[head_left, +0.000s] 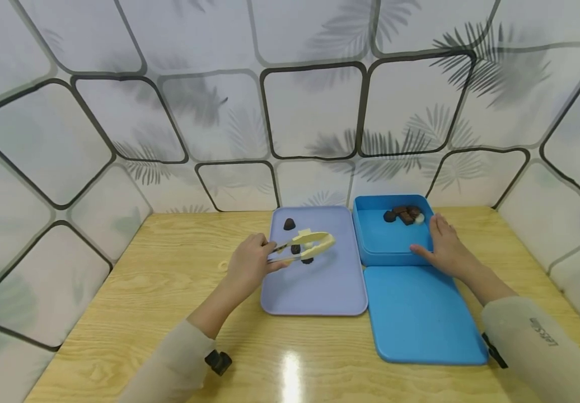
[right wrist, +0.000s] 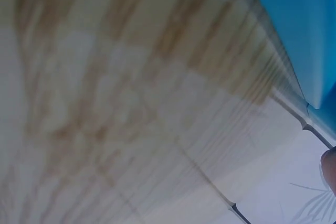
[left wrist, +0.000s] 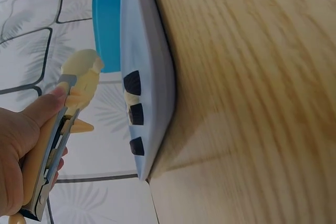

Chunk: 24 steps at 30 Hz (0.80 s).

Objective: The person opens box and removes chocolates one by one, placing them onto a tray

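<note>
My left hand point(head_left: 251, 262) grips a pair of tongs point(head_left: 315, 239) with cream-coloured tips over the lavender tray point(head_left: 320, 291). In the left wrist view the tongs point(left wrist: 83, 80) stand apart from the tray, and no piece shows between their tips. Several small chocolates lie on the tray, among them a dark chocolate point(head_left: 289, 224) at the back and another dark piece point(head_left: 307, 260) under the tongs. My right hand point(head_left: 446, 249) rests with straight fingers against the right side of the blue box point(head_left: 378, 240), its thumb at the front rim. The right wrist view shows only a fingertip point(right wrist: 329, 169).
Brown, dark and white chocolates point(head_left: 407, 215) are gathered in the box's back right corner. A flat blue lid point(head_left: 426, 313) lies in front of the box. All stand on a wooden table point(head_left: 169, 280), backed by a patterned curtain point(head_left: 310, 112).
</note>
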Motion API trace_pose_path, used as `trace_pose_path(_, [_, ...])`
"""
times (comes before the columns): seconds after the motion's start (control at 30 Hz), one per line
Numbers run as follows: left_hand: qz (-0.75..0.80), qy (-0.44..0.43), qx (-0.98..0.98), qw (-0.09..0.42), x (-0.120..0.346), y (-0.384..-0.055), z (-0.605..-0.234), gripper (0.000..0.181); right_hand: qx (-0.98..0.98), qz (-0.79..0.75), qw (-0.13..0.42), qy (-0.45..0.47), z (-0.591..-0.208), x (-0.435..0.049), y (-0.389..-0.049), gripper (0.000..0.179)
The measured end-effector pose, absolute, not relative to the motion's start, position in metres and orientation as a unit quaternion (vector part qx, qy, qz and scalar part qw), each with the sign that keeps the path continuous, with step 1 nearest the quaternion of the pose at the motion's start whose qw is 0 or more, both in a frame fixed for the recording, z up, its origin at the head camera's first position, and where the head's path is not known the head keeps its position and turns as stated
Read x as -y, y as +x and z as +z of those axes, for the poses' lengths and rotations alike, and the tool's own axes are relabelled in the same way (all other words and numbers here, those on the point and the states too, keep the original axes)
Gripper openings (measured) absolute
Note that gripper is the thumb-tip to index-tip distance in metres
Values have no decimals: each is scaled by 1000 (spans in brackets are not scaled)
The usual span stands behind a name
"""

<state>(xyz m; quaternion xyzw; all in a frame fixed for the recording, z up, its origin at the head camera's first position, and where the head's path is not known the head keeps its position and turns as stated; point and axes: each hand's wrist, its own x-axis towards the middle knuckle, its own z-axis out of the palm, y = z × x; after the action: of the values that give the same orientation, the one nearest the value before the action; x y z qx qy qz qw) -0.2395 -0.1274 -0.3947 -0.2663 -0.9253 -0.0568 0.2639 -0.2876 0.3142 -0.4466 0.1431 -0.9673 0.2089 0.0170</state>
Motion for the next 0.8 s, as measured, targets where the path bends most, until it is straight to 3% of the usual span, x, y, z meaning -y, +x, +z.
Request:
trace_pose_path(0.43, [-34, -267, 927, 260, 135, -241, -401, 46, 965, 220, 21, 143, -447, -313, -284, 102])
trace_pose_path(0.8, [-96, -265, 922, 264, 135, -243, -400, 79, 964, 222, 27, 142, -447, -312, -285, 101])
